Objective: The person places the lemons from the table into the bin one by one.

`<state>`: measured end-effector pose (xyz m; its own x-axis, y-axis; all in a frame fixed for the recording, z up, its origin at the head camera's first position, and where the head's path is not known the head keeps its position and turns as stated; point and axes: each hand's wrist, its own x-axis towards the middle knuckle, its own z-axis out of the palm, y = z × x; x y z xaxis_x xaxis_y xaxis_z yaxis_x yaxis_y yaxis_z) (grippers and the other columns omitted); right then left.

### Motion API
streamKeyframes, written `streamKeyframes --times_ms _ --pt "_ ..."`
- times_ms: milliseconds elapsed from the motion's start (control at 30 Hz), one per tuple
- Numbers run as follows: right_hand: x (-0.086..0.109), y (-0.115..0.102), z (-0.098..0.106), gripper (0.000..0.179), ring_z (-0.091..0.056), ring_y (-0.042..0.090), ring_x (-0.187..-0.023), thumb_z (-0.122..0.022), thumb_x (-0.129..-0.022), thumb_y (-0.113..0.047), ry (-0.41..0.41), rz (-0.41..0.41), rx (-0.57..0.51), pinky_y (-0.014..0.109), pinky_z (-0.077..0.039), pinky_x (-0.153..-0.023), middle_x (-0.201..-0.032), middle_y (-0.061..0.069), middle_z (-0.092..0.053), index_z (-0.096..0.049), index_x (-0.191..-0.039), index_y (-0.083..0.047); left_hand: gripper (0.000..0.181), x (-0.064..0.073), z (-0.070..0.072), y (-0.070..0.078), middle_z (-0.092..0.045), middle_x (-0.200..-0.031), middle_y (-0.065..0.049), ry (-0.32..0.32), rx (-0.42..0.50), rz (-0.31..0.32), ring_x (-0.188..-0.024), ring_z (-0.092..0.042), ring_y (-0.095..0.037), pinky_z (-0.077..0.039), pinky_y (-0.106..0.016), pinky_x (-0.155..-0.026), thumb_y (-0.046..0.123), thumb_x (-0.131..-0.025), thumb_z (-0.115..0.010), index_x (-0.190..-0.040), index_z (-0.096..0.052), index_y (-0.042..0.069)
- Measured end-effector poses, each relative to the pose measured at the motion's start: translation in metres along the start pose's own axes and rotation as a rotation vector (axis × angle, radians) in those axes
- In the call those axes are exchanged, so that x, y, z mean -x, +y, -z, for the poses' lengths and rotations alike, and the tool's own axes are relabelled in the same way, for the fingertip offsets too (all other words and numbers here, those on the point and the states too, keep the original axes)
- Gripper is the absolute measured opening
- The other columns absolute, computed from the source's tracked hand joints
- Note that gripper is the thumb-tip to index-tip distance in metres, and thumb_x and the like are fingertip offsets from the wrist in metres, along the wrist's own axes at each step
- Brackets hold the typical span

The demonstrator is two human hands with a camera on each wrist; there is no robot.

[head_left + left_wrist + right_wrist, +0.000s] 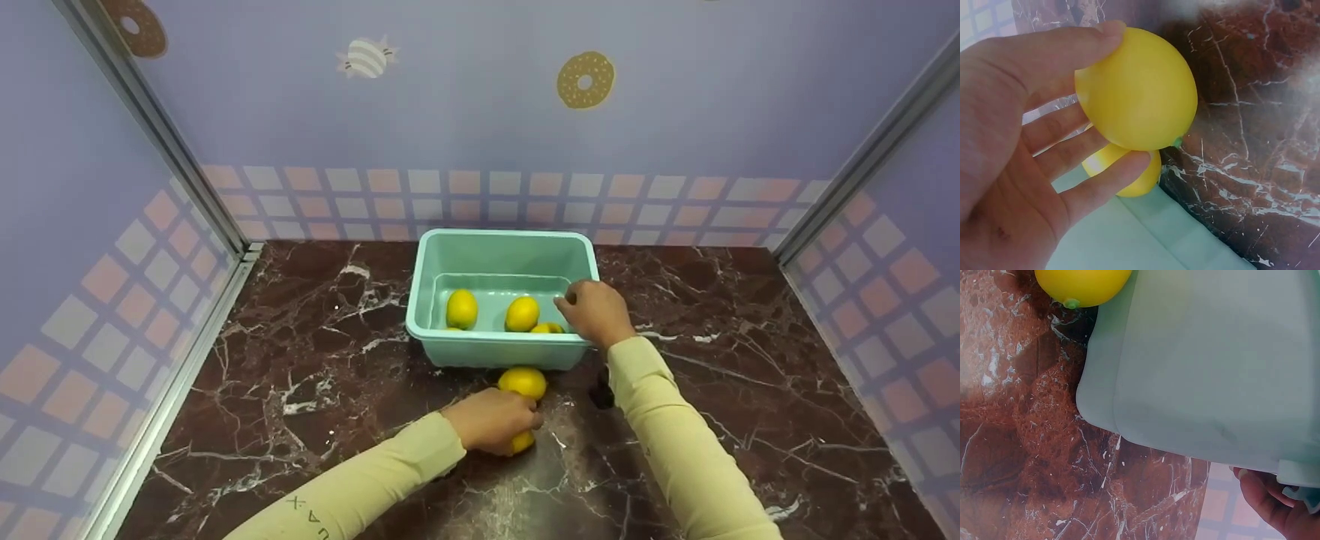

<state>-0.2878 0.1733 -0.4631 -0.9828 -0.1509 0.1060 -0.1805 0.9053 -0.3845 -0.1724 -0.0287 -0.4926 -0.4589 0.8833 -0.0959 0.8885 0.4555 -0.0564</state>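
My left hand (495, 421) holds a yellow lemon (1140, 90) on the table in front of the bin, with the thumb on one side and fingers curled round the other. A second lemon (523, 382) lies between this hand and the bin's front wall, close behind the held one. My right hand (596, 309) grips the right rim of the mint-green plastic bin (502, 349) near its front corner. Its thumb side reaches over the inside, and fingertips (1255, 486) show past the outer wall. Inside the bin lie several lemons (462, 309), some partly hidden by the front rim.
The bin stands on a dark red marbled tabletop (337, 322), near the patterned back wall (480, 135). Side panels with metal frame edges (176, 382) close off the left and right. A small black item (601, 390) shows beside the right sleeve.
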Motion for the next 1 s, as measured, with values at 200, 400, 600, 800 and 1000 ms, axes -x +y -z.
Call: streamKeyframes --times_ms 200,400,600,800,1000 --pt "-0.0004 0.0000 -0.0006 0.039 -0.038 0.017 -0.056 -0.061 -0.093 -0.035 -0.006 -0.013 0.007 0.033 -0.031 -0.055 -0.058 -0.001 -0.038 -0.050 -0.061 -0.014 0.026 0.0001 -0.0029 0.0005 -0.064 -0.095 0.005 -0.021 -0.007 0.010 -0.076 -0.063 -0.012 -0.057 -0.030 -0.066 0.028 -0.074 -0.079 -0.096 -0.067 0.022" --pt "-0.0001 -0.0004 0.0001 0.036 -0.041 0.018 -0.058 -0.060 -0.093 -0.035 -0.025 -0.015 0.006 0.034 -0.033 -0.057 -0.060 0.001 -0.045 -0.056 -0.066 -0.012 0.030 0.0009 -0.0040 0.0015 -0.065 -0.095 0.004 -0.035 0.034 0.015 -0.079 -0.064 -0.014 -0.057 -0.030 -0.067 0.027 -0.072 -0.080 -0.098 -0.066 0.021" --pt "0.0008 -0.0017 0.0011 0.035 -0.042 0.018 -0.059 -0.061 -0.093 -0.035 -0.029 -0.019 0.009 0.033 -0.033 -0.058 -0.061 0.001 -0.045 -0.058 -0.067 -0.012 0.033 0.0021 -0.0035 0.0038 -0.065 -0.096 0.004 -0.074 0.031 0.035 -0.081 -0.064 -0.013 -0.057 -0.030 -0.070 0.027 -0.071 -0.082 -0.100 -0.066 0.022" --pt "0.0010 -0.0021 0.0014 0.036 -0.040 0.018 -0.057 -0.061 -0.093 -0.034 -0.019 -0.012 0.007 0.033 -0.032 -0.056 -0.059 0.000 -0.041 -0.056 -0.065 -0.012 0.033 0.0033 -0.0039 0.0054 -0.066 -0.097 0.005 -0.107 0.036 0.035 -0.082 -0.064 -0.012 -0.057 -0.031 -0.070 0.027 -0.071 -0.082 -0.100 -0.066 0.023" --pt "0.0005 -0.0018 0.0015 0.036 -0.041 0.018 -0.058 -0.061 -0.093 -0.034 -0.016 -0.014 0.011 0.033 -0.032 -0.057 -0.059 0.000 -0.042 -0.055 -0.064 -0.012 0.037 0.0029 -0.0049 0.0046 -0.066 -0.098 0.004 -0.117 0.020 0.025 -0.083 -0.064 -0.012 -0.057 -0.029 -0.073 0.029 -0.071 -0.083 -0.104 -0.067 0.023"
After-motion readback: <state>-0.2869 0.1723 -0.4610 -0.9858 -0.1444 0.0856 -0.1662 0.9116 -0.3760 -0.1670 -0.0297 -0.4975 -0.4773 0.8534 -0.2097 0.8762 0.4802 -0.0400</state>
